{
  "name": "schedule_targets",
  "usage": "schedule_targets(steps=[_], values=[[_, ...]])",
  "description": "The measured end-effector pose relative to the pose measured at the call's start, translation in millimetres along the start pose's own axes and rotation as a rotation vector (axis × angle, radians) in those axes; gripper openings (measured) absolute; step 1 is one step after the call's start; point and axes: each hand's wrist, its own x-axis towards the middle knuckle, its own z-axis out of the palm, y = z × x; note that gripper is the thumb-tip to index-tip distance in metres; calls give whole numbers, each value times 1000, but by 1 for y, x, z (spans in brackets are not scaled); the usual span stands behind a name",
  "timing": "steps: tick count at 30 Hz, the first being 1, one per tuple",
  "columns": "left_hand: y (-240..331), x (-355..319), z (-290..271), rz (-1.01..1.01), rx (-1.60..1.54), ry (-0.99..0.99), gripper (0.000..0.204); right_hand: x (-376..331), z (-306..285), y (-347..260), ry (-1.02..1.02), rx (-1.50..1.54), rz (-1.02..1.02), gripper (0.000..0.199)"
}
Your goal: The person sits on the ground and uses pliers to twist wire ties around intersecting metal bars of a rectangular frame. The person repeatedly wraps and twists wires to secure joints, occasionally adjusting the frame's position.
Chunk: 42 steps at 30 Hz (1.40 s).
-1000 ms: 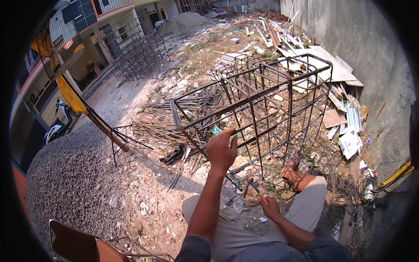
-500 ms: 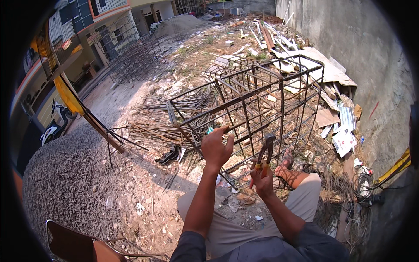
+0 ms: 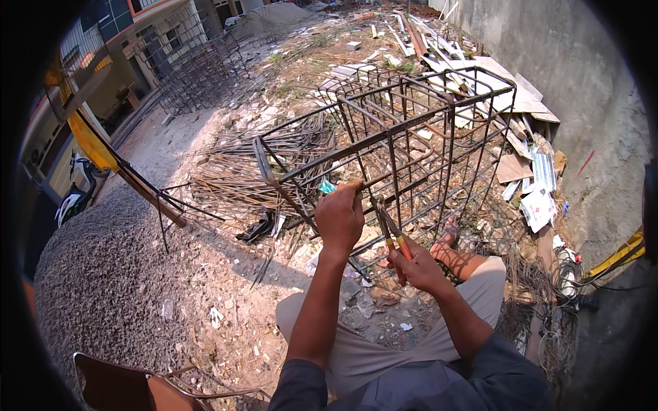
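Note:
A long cage of tied steel reinforcing bars [image 3: 391,133] stands tilted in front of me. My left hand [image 3: 340,218] is closed at its near side, the fingers wrapped round a steel bar, though the palm's inside is hidden. In my right hand [image 3: 418,268] I grip pincers [image 3: 386,222] with orange and yellow handles. Their jaws point up and sit right beside my left fingertips, among the bars. Whether the jaws are biting a tie wire is too small to tell.
Loose rods [image 3: 240,171] lie piled left of the cage. A grey gravel heap [image 3: 103,288] and a chair [image 3: 110,383] are at the left. Boards and scrap [image 3: 531,175] lie along the concrete wall [image 3: 589,103] at the right. My bare foot rests by the cage.
The pincers have moved left and down from upright beside the cage to my left hand's fingertips. My left hand stays at nearly the same place on the cage. The view has shifted slightly.

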Motion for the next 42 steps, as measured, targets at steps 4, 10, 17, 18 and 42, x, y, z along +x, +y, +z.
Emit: schedule_targets(steps=[4,10,17,18,42], values=[[-7,-2,-3,-23,5,-3,17,3,-4,-18,184,-514,-159,63],[-3,1,3,-1,-44,37,16,3,-17,-12,418,-812,-454,68],[-5,0,-1,-3,-23,26,15,3,-13,-26,451,-913,-475,63],[-4,1,-2,-14,-24,11,14,5,-14,-23,461,-913,-492,62],[-6,3,-2,-3,19,22,11,12,-15,-18,447,-981,-381,48]])
